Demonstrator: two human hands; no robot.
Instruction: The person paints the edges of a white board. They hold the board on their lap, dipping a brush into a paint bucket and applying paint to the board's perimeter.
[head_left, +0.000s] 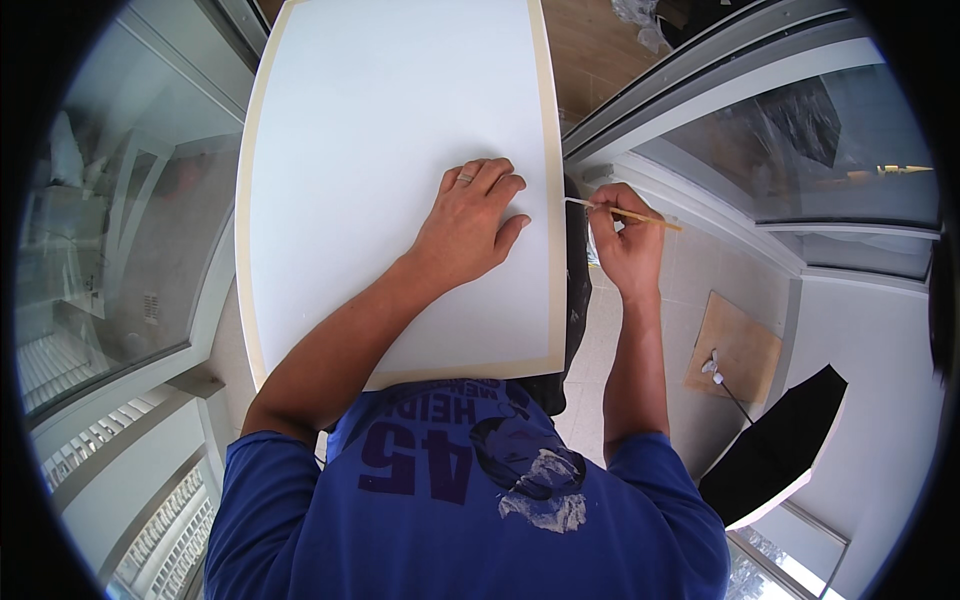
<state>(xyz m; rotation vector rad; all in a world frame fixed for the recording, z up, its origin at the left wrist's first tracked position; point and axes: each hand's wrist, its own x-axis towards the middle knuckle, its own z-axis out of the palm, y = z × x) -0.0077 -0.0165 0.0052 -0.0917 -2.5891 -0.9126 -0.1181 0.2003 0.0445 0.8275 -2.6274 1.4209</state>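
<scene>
A large white board [390, 120], edged with a strip of tan masking tape [548, 110], lies in front of me. My left hand [468, 218] rests on its right half, fingers loosely spread and thumb apart, holding nothing. Just beyond the board's right edge, my right hand [628, 245] pinches a thin paintbrush [645, 217] with a wooden handle. The brush's pale tip points left, close by the taped edge; I cannot tell whether it touches. No marks show on the board's white face.
Framed glass panels stand at left [130, 220] and right [800, 150]. To the lower right are a black umbrella-like shade [780, 450], a lamp on a thin pole [713, 368] and a brown square panel [735, 345] on the tiled floor. Clear plastic [640, 20] lies at the far right.
</scene>
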